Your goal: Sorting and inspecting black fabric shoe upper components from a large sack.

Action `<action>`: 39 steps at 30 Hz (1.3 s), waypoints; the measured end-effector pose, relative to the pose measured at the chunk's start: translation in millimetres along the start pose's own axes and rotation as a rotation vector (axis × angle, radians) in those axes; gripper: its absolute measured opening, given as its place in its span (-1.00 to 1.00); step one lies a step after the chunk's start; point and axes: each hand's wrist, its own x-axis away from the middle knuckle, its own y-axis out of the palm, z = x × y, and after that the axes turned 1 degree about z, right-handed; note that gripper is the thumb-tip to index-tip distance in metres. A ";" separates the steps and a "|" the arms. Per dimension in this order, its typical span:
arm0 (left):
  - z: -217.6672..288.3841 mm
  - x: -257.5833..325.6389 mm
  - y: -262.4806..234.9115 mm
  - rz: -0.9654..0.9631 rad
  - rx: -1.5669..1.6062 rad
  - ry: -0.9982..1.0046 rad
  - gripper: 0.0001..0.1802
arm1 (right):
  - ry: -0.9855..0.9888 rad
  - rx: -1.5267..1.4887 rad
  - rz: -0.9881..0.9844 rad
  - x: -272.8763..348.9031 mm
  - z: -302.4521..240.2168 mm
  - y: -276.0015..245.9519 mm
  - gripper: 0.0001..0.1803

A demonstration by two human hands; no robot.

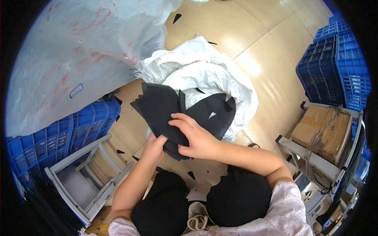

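A stack of black mesh fabric pieces (159,104) is held up in front of my knees, its layered edges jagged at the far left. My left hand (154,149) grips the near left edge, with most of its fingers hidden beneath the fabric. From the right, my right hand (197,137) curls over the near part of the stack, fingers on top and thumb at the near edge. Just beyond lies an open white woven sack (236,78) with its rim rolled down. More black fabric (220,114) shows at the sack's opening, partly behind the stack.
Clear plastic sheeting (98,51) drapes over blue crates (59,129) on the left. A grey metal frame (75,167) stands below them. Stacked blue crates (321,74) and a taped cardboard box (321,128) on a rack stand right. Black scraps (177,18) lie on the tiles.
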 end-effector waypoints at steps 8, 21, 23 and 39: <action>-0.4 -5.0 -11.2 0.112 0.107 -0.133 -0.48 | 0.242 -0.636 0.209 -34.6 -34.0 -59.2 -0.70; -12.8 -8.9 -19.6 -0.014 0.377 -0.114 -0.55 | 0.677 -1.280 0.441 -8.6 0.8 -9.5 -0.69; -17.7 -7.0 -21.7 0.043 0.367 -0.118 -0.56 | 0.660 -1.160 0.442 6.4 10.5 -3.4 -0.70; -8.5 0.0 -0.2 0.108 0.267 -0.083 -0.34 | 0.543 -1.008 0.489 18.5 28.6 26.6 -0.65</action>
